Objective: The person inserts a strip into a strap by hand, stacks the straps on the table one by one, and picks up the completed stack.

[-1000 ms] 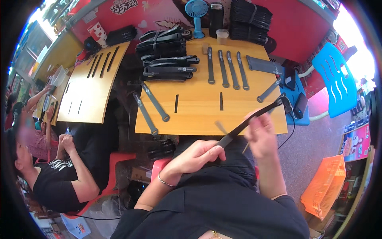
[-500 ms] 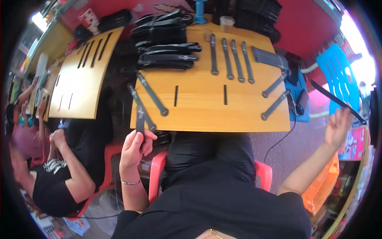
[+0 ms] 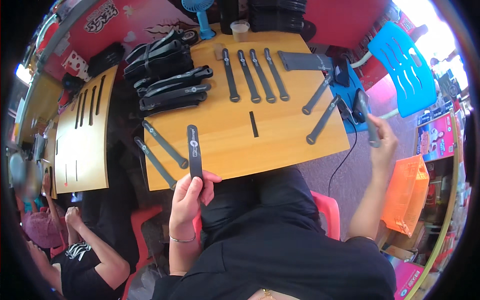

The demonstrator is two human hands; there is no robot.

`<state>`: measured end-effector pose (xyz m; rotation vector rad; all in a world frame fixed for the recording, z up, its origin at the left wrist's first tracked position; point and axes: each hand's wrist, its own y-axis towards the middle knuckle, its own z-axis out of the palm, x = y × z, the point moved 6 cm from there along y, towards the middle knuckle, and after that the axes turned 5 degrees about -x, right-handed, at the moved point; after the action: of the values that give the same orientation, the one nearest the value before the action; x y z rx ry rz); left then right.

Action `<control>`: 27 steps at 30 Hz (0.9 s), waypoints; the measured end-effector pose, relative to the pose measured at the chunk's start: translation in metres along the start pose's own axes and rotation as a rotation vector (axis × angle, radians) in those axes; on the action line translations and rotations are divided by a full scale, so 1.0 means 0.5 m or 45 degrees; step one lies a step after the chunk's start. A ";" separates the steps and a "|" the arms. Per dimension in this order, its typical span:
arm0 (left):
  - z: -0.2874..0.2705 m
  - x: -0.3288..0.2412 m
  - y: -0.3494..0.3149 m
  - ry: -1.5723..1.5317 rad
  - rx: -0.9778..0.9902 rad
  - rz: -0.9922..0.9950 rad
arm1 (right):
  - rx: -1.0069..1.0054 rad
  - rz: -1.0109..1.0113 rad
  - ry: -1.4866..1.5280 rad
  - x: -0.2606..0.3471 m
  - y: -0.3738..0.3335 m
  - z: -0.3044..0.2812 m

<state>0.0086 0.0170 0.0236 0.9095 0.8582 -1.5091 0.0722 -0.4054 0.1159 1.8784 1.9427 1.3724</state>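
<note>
My left hand (image 3: 190,200) pinches the lower end of a dark grey fabric strap (image 3: 194,150), raised upright over the front edge of the table, its pale printing facing me. Off to the right of the table, my right hand (image 3: 385,140) grips another dark grey strap (image 3: 373,132); the motion blurs it. Beside the left hand, two loose straps (image 3: 164,145) with slotted ends lie slantwise. Several similar straps (image 3: 248,77) are laid in a row at the back, and two more straps (image 3: 322,120) rest near the right edge. One short black strip (image 3: 253,124) is at mid-table.
Piles of folded black straps (image 3: 172,92) stand at the back left, near a blue fan (image 3: 204,20) and a plastic cup (image 3: 240,31). A blue chair (image 3: 402,70) and an orange crate (image 3: 406,195) are on the right. Another person (image 3: 90,255) sits at a second table (image 3: 85,145).
The view has shifted, moving the table leftward in it. My left hand has moved right, with its strap upright. My right hand has come inward, and its strap now points down toward the table side.
</note>
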 end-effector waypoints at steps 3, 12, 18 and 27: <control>0.011 0.006 0.011 0.003 0.014 -0.023 | 0.093 0.172 -0.193 -0.048 -0.063 0.042; 0.053 0.011 0.049 -0.013 -0.070 0.002 | 0.355 0.130 -0.114 -0.100 -0.135 0.141; 0.132 -0.117 0.053 -1.219 0.540 0.319 | 0.449 0.082 -0.100 -0.099 -0.137 0.173; 0.164 -0.330 0.087 -1.383 1.115 0.695 | 0.326 -0.099 -0.073 -0.111 -0.141 0.125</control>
<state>0.0583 0.0098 0.2063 0.6473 -0.8344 -1.5465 0.0717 -0.4082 0.0065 1.8963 2.2268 1.0804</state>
